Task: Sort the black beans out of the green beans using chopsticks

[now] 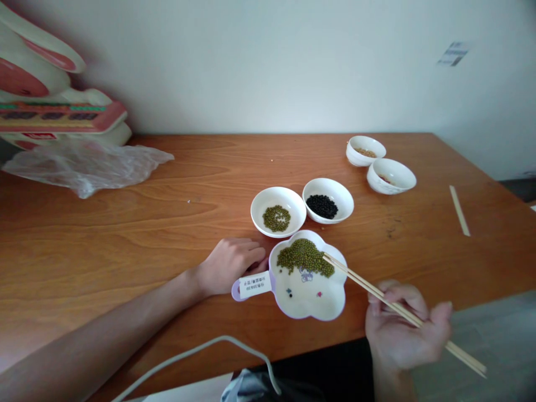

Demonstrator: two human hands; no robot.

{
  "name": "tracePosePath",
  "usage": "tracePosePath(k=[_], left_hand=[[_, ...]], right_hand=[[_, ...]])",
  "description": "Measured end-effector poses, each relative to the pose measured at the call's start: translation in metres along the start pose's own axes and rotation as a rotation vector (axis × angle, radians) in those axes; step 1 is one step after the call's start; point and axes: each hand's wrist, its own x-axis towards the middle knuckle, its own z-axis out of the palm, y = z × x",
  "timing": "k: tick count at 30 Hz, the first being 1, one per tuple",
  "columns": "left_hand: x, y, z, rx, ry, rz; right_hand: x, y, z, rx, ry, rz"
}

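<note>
A flower-shaped white plate with a purple rim and labelled handle holds a heap of green beans. My left hand rests on the table beside the handle, fingers curled near the plate's edge; what they hold, if anything, is hidden. In my right hand is a pair of wooden chopsticks, their tips together at the right side of the heap. Just behind the plate stand a white bowl with green beans and another white bowl with black beans. One black bean lies on the plate.
Two white bowls with small contents stand at the back right. A pale strip lies at the right. Crumpled clear plastic and a rabbit-shaped figure are at the left. A white cable curves across the front.
</note>
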Motion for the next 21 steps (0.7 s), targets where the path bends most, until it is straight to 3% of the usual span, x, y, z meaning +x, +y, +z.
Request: tracePosePath(k=[21], left_hand=[[0.0009, 0.0012, -0.0012, -0.002, 0.017, -0.006]], right_hand=[[-0.0016, 0.0030, -0.0019, -0.018, -0.003, -0.005]])
